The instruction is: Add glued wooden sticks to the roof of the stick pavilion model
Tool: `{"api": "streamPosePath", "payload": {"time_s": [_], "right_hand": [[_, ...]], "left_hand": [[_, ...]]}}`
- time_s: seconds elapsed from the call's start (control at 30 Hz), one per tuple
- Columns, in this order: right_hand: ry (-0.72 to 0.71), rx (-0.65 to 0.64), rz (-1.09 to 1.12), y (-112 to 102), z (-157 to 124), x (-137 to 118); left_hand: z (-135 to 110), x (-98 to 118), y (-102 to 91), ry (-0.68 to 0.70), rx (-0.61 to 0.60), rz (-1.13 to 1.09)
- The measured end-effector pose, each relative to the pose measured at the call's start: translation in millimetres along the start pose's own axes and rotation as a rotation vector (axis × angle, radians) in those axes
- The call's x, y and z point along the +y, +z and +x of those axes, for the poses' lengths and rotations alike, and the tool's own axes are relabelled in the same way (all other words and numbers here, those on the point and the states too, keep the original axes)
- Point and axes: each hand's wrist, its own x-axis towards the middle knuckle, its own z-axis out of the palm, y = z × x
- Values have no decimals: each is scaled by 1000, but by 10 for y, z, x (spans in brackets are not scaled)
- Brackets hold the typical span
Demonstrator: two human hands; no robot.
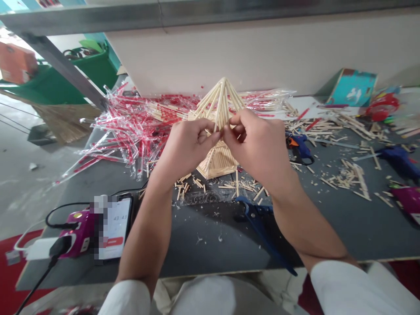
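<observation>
A pointed model of pale wooden sticks (222,105) stands on a dark grey tabletop (203,243), in front of the person. The left hand (192,142) and right hand (259,142) meet closely at its front, each with thumb and fingers pinched on the sloping sticks near their lower ends. Left of the left forearm lies a phone with a lit white screen (116,225) reading "43 43" above a red button; part is pixelated. Clear plastic wrappers with red markings (131,131) heap behind the left hand; any lettering there is too small to read. A turquoise box with a white figure (351,87) stands at far right.
</observation>
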Motion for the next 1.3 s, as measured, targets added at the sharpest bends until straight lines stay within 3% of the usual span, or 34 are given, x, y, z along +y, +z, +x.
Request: {"api": "streamPosePath", "payload": {"time_s": [0.23, 0.9, 1.3], "right_hand": [[-100, 129, 45, -11, 33, 79], [-42, 115, 264, -11, 47, 85], [-65, 235, 190, 121, 100, 51]], "left_hand": [[-15, 23, -1, 8, 5, 16], [-13, 38, -36, 20, -31, 19], [3, -22, -16, 13, -10, 12]]}}
